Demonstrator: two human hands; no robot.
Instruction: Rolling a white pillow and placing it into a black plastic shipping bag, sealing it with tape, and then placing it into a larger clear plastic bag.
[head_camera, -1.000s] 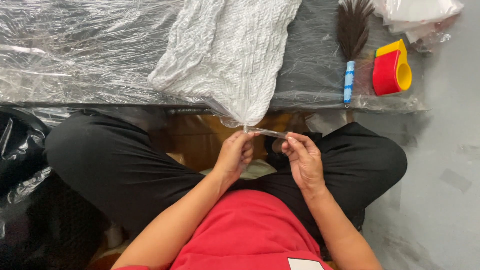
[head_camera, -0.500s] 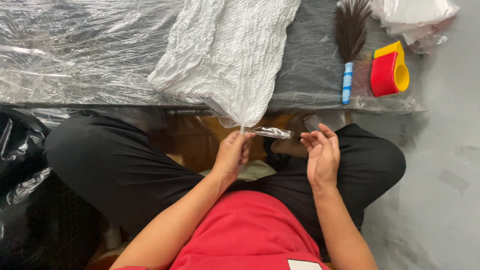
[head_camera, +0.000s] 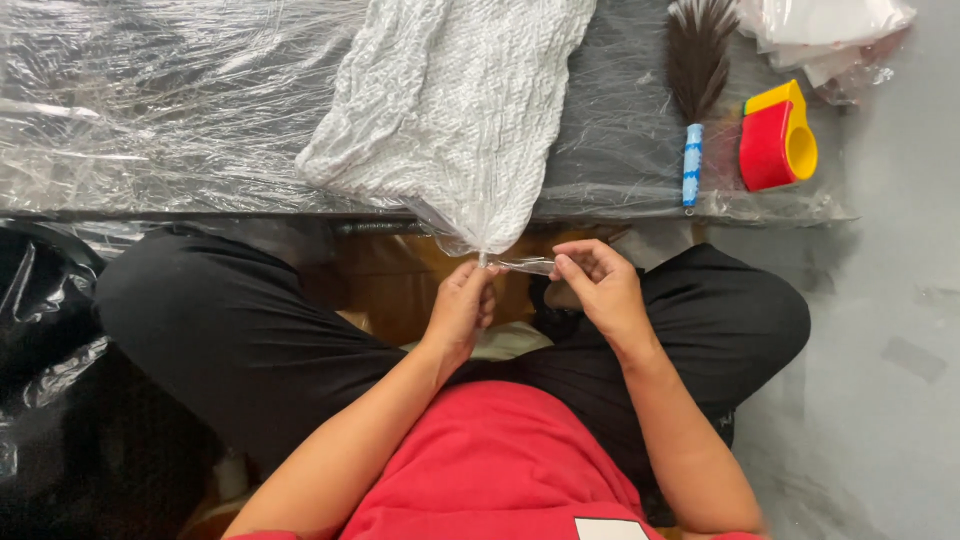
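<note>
- Half a second earlier the right hand had hung loose and spread beside the twisted tail of clear plastic film; it had since closed back in, and its thumb and forefinger pinched the tail's free end.
- The left hand had not shifted: its fingers were pressed together around the gathered neck of the film, just below the wrapped white crinkled cloth bundle.
- Judging by this, the bundle's wrapper was being twisted shut at its narrow end, with the tail drawn taut between the two hands.
- The bundle lay on a dark low table covered in clear plastic sheeting, its tip hanging over the near edge above the person's crossed legs.
- Further right on the table lay a dark bristle brush with a blue and white handle and, beside it, a red and yellow plastic tape dispenser.
- The floor to the right was plain grey.
</note>
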